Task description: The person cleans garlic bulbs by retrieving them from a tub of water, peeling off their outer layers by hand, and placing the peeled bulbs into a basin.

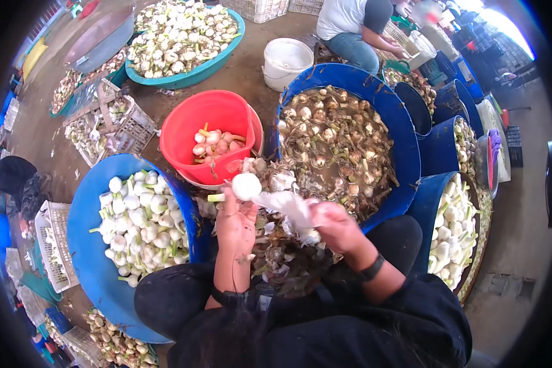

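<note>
In the head view, my left hand (235,224) is closed around a white garlic bulb (246,186), its short green stem sticking out to the left. My right hand (338,228) pinches a strip of pale garlic skin (283,204) that stretches from the bulb. Below both hands lies a heap of loose peelings (282,254) between my knees. Just beyond my left hand stands a red bucket (181,132) with several pinkish bulbs (214,144) inside. Peeled white bulbs (144,218) fill the blue tub (86,239) on my left.
A large blue tub (411,156) ahead right holds muddy bulbs (331,135) in brown water. White bulbs (454,233) fill a container on the right. Beyond are a white bucket (287,58), a teal basin (236,43) of garlic, a crate (138,129) and a seated person (349,37).
</note>
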`<state>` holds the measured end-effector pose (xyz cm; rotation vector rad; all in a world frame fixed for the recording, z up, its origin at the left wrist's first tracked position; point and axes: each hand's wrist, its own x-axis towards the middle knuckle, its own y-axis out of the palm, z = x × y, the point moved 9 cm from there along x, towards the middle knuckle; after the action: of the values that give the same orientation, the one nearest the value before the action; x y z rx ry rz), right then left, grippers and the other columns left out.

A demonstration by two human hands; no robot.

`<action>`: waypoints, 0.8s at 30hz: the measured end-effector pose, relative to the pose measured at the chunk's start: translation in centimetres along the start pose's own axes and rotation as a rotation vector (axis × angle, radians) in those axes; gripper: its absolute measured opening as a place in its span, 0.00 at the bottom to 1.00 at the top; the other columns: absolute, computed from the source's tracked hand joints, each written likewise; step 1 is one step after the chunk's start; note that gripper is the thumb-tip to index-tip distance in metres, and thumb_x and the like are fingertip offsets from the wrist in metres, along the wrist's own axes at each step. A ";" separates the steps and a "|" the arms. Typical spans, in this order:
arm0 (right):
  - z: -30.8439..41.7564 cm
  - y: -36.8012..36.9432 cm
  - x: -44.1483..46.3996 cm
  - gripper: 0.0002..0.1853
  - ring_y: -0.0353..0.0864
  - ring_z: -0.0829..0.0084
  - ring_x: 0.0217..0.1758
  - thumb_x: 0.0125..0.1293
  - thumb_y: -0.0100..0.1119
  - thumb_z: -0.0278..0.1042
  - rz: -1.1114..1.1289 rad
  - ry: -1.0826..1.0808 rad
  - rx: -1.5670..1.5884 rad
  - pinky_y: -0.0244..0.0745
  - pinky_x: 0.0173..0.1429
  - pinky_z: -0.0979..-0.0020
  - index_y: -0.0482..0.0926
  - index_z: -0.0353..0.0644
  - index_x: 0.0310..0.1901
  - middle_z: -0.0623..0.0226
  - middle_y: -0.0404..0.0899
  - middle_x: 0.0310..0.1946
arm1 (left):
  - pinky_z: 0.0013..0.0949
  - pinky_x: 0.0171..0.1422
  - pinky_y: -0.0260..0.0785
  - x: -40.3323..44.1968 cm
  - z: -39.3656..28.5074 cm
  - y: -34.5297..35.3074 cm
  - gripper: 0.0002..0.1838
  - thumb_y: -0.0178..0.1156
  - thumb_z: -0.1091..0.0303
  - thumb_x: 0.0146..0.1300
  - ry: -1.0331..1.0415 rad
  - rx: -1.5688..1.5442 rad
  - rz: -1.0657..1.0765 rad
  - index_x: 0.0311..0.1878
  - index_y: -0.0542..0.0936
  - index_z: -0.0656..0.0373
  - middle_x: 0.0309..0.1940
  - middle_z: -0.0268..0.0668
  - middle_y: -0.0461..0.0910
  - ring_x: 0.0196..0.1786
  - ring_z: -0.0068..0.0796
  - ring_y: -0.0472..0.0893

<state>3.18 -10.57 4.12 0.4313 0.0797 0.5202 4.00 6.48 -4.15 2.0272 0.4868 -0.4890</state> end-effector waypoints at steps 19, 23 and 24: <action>-6.3 3.1 7.0 0.33 0.57 0.49 0.65 0.51 0.61 0.47 0.036 -0.081 -1.615 0.52 0.67 0.56 0.66 0.43 0.58 0.49 0.62 0.59 | 0.50 0.50 0.62 -0.1 -10.5 -2.6 0.34 0.31 0.45 0.64 0.119 1.247 -0.535 0.38 0.76 0.70 0.40 0.55 0.77 0.45 0.53 0.75; -10.6 3.8 7.4 0.33 0.55 0.49 0.66 0.50 0.60 0.46 0.241 0.041 -1.672 0.47 0.69 0.55 0.65 0.46 0.60 0.45 0.61 0.60 | 0.47 0.49 0.64 9.1 -7.2 -10.0 0.30 0.35 0.48 0.63 0.217 0.840 -0.486 0.39 0.76 0.69 0.40 0.52 0.77 0.44 0.50 0.76; -11.2 3.9 7.4 0.34 0.55 0.49 0.66 0.50 0.60 0.45 0.222 0.056 -1.629 0.46 0.70 0.54 0.65 0.44 0.59 0.46 0.62 0.60 | 0.47 0.48 0.65 11.1 -7.0 -11.6 0.29 0.36 0.49 0.63 0.194 0.736 -0.490 0.39 0.76 0.69 0.40 0.52 0.77 0.44 0.50 0.76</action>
<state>5.75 0.43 -4.12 -1.1774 -0.3382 0.6518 8.25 19.50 -15.03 2.6758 1.0524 -0.8638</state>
